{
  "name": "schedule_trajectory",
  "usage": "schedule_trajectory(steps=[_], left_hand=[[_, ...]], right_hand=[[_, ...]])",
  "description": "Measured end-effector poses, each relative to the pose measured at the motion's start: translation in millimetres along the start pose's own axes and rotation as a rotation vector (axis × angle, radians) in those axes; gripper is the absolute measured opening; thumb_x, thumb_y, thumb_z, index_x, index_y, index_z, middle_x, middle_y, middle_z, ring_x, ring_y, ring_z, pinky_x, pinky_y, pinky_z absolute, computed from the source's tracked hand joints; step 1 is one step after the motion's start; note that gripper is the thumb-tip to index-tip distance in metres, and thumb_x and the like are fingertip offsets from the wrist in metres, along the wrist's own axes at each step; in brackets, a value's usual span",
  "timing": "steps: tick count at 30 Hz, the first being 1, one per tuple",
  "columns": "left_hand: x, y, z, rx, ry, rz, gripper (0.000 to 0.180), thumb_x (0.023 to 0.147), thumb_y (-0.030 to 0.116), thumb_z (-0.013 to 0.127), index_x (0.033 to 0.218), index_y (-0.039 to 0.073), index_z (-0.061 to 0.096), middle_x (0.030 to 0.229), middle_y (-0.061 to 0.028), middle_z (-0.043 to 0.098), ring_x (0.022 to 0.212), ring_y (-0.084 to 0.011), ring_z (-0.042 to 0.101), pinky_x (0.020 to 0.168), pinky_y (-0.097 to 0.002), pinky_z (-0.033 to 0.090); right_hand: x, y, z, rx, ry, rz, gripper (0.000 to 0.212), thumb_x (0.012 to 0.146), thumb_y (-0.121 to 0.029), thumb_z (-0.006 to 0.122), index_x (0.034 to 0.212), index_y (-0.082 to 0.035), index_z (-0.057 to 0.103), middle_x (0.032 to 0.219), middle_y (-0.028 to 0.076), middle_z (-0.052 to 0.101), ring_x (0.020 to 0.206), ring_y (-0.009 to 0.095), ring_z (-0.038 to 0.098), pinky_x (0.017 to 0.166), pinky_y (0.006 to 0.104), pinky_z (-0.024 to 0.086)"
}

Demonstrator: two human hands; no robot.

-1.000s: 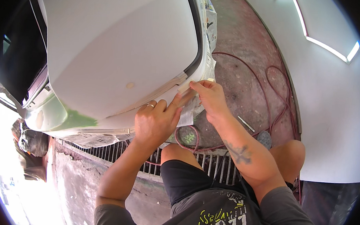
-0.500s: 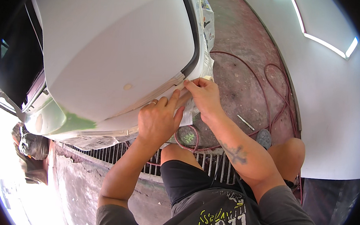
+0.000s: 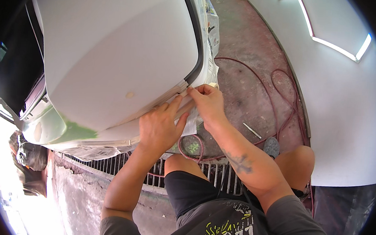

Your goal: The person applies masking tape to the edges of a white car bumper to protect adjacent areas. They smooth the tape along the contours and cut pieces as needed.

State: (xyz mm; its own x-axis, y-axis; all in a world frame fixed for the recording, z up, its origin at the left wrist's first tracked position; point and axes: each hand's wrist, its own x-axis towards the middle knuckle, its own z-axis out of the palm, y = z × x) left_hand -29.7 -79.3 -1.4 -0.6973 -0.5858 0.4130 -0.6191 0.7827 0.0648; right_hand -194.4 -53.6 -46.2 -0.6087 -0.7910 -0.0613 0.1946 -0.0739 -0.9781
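Pinching a narrow, cream-coloured strip of tape (image 3: 184,93), the right hand (image 3: 209,105) sits just below the curved black rubber trim (image 3: 200,56), at the corner of the white car panel (image 3: 128,45). The left hand (image 3: 158,127) lies along the panel's lower edge, fingers a little spread, forefinger tip near the strip. From where I stand, an uneven pull could crease or tear it; too light a press might let it lift.

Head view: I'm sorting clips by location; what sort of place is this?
Probably a car paint workshop: a pale car body with a green patch, masking sheets along its edge, a red hose on the floor.
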Motion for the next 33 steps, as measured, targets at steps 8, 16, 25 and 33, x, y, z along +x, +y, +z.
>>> schedule_trajectory(steps=[8,16,25,33], left_hand=[[-1.1,-1.1,-0.5,0.063,-0.014,0.007,0.054,0.093,0.037,0.079,0.141,0.015,0.069,0.094,-0.0121,0.076,0.078,-0.0346,0.075,0.071,-0.0465,0.059],[-7.2,-5.6,9.4,-0.023,0.148,0.009,0.052,0.092,0.034,0.08,0.138,0.012,0.072,0.087,-0.0101,0.074,0.069,-0.0322,0.072,0.066,-0.0431,0.059],[-23.5,26.0,12.0,-0.877,0.01,-0.616,0.062,0.098,0.024,0.077,0.151,-0.004,0.058,0.063,-0.0029,0.063,0.057,-0.0089,0.058,0.056,-0.0316,0.047],[-8.9,39.2,2.5,-1.403,-0.008,-0.757,0.071,0.105,0.019,0.067,0.163,-0.007,0.036,0.067,-0.0017,0.062,0.055,-0.0117,0.059,0.052,-0.0257,0.043]], right_hand=[[0.9,10.5,6.2,-0.057,0.072,-0.047,0.026,0.096,-0.024,0.08,0.089,0.001,0.073,0.077,-0.001,0.064,0.072,0.008,0.054,0.065,0.0295,0.044],[3.6,18.2,7.8,0.011,0.076,-0.027,0.029,0.094,-0.027,0.079,0.087,0.001,0.073,0.074,0.001,0.063,0.068,0.012,0.057,0.064,0.0325,0.047],[1.6,18.3,8.0,0.101,0.07,-0.014,0.03,0.096,-0.026,0.08,0.088,0.002,0.073,0.076,0.0,0.063,0.07,0.01,0.056,0.063,0.0302,0.045],[-2.6,12.2,5.7,0.171,0.022,0.006,0.029,0.096,-0.025,0.081,0.092,0.003,0.074,0.08,0.001,0.065,0.072,0.01,0.056,0.064,0.0288,0.044]])
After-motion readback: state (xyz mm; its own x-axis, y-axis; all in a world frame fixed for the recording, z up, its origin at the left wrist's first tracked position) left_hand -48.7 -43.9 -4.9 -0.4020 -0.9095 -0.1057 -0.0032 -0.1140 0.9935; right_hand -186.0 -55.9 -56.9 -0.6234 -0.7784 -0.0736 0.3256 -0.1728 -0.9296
